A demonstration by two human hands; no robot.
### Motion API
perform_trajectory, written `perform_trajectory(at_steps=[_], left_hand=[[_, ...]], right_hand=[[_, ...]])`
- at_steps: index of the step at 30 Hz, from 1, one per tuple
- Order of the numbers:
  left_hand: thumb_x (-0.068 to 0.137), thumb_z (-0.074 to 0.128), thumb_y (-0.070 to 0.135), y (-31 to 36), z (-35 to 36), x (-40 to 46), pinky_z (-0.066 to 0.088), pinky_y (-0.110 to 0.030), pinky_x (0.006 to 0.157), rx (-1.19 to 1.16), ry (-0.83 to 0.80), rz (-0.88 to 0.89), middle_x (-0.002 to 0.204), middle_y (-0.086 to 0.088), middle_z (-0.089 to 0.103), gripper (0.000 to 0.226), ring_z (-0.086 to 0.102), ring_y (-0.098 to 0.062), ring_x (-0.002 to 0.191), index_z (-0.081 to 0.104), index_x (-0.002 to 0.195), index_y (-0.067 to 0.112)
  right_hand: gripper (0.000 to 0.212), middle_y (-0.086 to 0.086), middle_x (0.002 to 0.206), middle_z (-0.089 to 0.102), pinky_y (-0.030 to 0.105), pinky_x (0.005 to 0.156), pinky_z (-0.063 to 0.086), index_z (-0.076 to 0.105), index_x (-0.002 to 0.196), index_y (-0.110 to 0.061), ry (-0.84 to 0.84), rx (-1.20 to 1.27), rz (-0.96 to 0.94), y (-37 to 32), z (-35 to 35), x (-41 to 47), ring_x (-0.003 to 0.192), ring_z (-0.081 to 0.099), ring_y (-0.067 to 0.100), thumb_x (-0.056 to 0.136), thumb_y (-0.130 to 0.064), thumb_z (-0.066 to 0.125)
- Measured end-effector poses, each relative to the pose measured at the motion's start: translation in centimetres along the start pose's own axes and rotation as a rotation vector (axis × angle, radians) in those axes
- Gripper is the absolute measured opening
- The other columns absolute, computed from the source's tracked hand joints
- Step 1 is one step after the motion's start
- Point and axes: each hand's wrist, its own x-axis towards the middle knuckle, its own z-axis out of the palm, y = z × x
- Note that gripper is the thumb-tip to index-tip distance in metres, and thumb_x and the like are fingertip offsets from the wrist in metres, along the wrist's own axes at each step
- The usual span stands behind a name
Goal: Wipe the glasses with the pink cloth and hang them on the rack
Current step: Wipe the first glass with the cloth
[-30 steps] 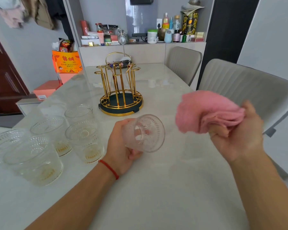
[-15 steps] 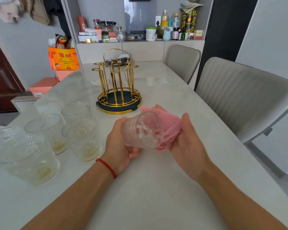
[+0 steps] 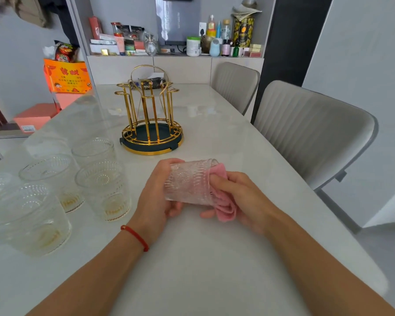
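Observation:
My left hand (image 3: 156, 197) grips a clear embossed glass (image 3: 187, 182) by its base end, holding it on its side above the table. The pink cloth (image 3: 224, 201) is pressed against the glass's open end by my right hand (image 3: 240, 197), with part of the cloth pushed inside and a fold hanging below. Beyond my hands, the gold wire rack (image 3: 149, 115) stands on its dark round base with no glass on it. Several more clear glasses (image 3: 100, 179) stand upright at the left.
Two grey chairs (image 3: 306, 133) line the right edge of the white table (image 3: 203, 270). A cluttered shelf (image 3: 176, 42) with bottles and boxes runs along the back wall. An orange box (image 3: 66, 76) sits beyond the table's left side.
My right hand brought the pink cloth from the right onto the glass's mouth. The glass has turned so its side faces me, and the cloth is pushed further in.

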Motion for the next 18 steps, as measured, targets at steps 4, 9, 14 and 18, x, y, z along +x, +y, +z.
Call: perform_trajectory(at_steps=[4, 9, 14, 18], left_hand=[[0.092, 0.049, 0.041, 1.3, 0.6, 0.3, 0.035, -0.022, 0.038, 0.247, 0.16, -0.015, 0.075, -0.001, 0.056, 0.028, 0.048, -0.016, 0.059, 0.066, 0.099, 0.02], [0.102, 0.04, 0.043, 1.9, 0.0, -0.2, 0.027, -0.017, 0.039, 0.313, 0.071, -0.248, 0.044, 0.001, 0.049, 0.042, 0.039, -0.012, 0.035, 0.051, 0.072, 0.016], [0.102, 0.028, 0.067, 0.9, 0.0, -0.4, 0.028, -0.018, 0.038, 0.176, -0.075, -0.224, 0.053, -0.011, 0.043, 0.065, 0.035, -0.02, 0.039, 0.06, 0.085, 0.012], [0.096, 0.037, 0.057, 1.1, 1.0, -0.5, 0.02, -0.017, 0.044, 0.197, 0.086, -0.201, 0.059, -0.007, 0.035, 0.042, 0.025, -0.014, 0.042, 0.047, 0.09, 0.017]], right_hand=[[0.038, -0.012, 0.051, 0.052, 0.059, 0.066, 0.062, 0.06, 0.069, -0.029, 0.084, -0.282, -0.145, 0.5, 0.4, -0.5, 0.038, 0.05, 0.009, 0.102, -0.013, 0.05], [0.028, -0.009, 0.062, 0.058, 0.047, 0.048, 0.059, 0.058, 0.067, -0.025, 0.246, -0.479, -0.358, 0.9, 0.0, -0.3, 0.052, 0.068, 0.02, 0.095, -0.02, 0.063], [0.04, 0.021, 0.061, 0.052, 0.027, 0.036, 0.041, 0.05, 0.068, 0.0, 0.38, -0.35, -0.203, 1.2, 0.5, 0.3, 0.035, 0.058, 0.024, 0.099, -0.025, 0.057], [0.034, 0.01, 0.061, 0.059, 0.027, 0.037, 0.042, 0.058, 0.079, 0.0, 0.287, -0.4, -0.163, 1.4, 0.2, 0.2, 0.039, 0.063, 0.026, 0.099, -0.027, 0.053]])
